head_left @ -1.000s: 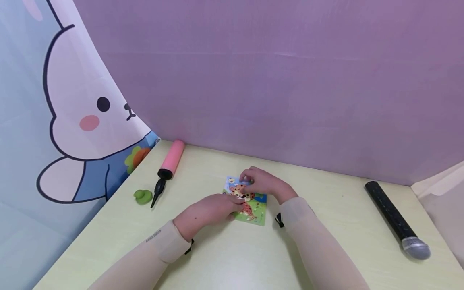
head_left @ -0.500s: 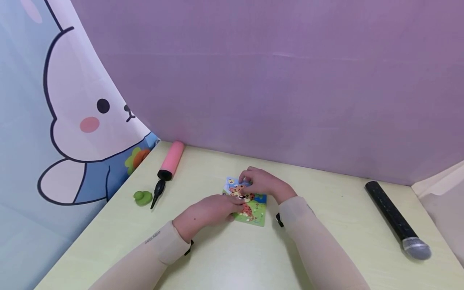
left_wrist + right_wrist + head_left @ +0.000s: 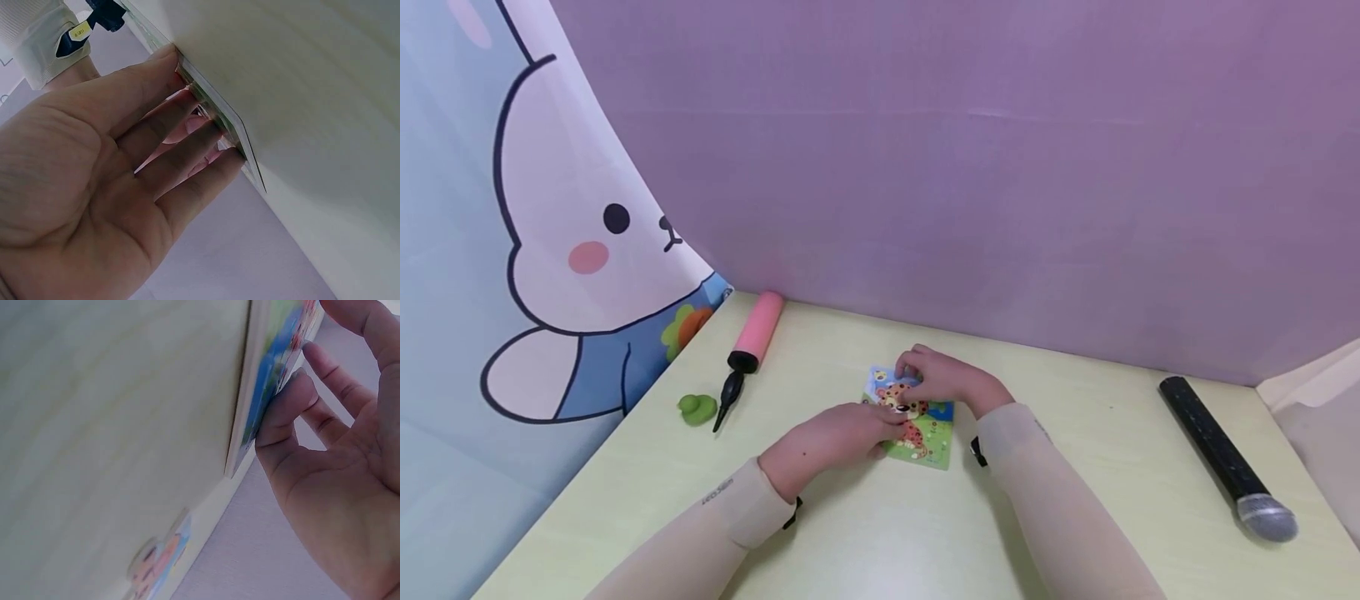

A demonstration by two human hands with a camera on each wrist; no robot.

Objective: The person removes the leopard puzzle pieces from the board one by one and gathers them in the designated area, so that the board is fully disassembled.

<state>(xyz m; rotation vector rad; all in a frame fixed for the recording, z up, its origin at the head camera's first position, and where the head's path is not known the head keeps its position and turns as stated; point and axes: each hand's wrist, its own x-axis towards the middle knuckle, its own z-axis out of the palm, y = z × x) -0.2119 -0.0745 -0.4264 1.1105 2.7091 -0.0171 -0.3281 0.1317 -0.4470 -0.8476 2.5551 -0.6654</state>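
A small picture jigsaw puzzle point(image 3: 931, 442), printed with a spotted leopard cub on grass, lies flat on the table. My left hand point(image 3: 846, 429) rests over its left side with the fingers reaching across the picture. In the left wrist view, the thumb point(image 3: 164, 55) is at the puzzle's edge and the other fingertips touch its face. My right hand point(image 3: 936, 373) is over the upper right part, fingers bent and fingertips on the picture. A loose printed piece point(image 3: 164, 559) lies on the table in the right wrist view; it is hidden in the head view.
A pink hand pump point(image 3: 756, 332) with a black nozzle and a green toy duck point(image 3: 697, 409) lie at the left. A black microphone point(image 3: 1213, 442) with a silver head lies at the right. A purple cloth point(image 3: 970, 183) hangs behind the table.
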